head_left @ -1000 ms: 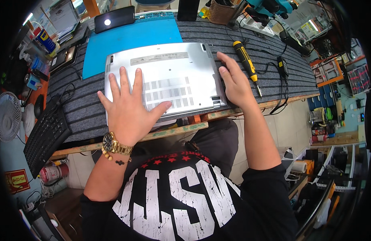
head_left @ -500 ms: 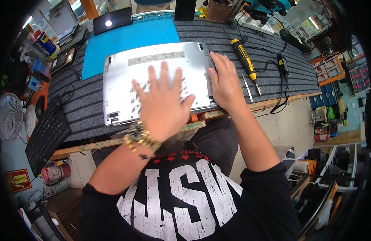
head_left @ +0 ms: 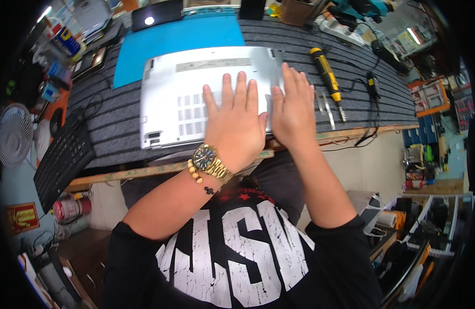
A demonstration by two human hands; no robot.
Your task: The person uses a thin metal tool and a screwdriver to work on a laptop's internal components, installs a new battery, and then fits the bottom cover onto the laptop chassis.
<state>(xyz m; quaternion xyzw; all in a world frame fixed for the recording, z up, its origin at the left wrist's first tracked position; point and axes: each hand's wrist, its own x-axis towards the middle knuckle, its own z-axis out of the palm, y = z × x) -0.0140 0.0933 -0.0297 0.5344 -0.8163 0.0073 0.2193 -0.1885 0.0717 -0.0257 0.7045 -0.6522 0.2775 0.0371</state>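
A silver laptop (head_left: 163, 103) lies upside down on the grey ribbed mat, its vented bottom cover facing up. Flat on the right part of that cover rests my left hand (head_left: 235, 121), fingers stretched and slightly spread, over some of the vent slots. A gold watch and a beaded bracelet circle that wrist. My right hand (head_left: 295, 108) stands along the laptop's right edge, fingers straight and pointing away from me, the thumb near the cover's rim. Neither hand grasps anything. Right of it lie a yellow and black electric screwdriver (head_left: 326, 74) and thin metal tweezers (head_left: 327, 110).
A blue work mat (head_left: 181, 38) lies behind the laptop, with a dark phone-like device (head_left: 156, 18) at its far edge. To the left are a black keyboard (head_left: 62, 159) and a small white fan (head_left: 14, 135). Black cables (head_left: 371, 103) trail at the right. The bench's wooden edge (head_left: 350, 135) runs nearest me.
My left hand has slid rightward across the cover, uncovering more vents. The right hand stays beside the right edge. The whole view has shifted somewhat.
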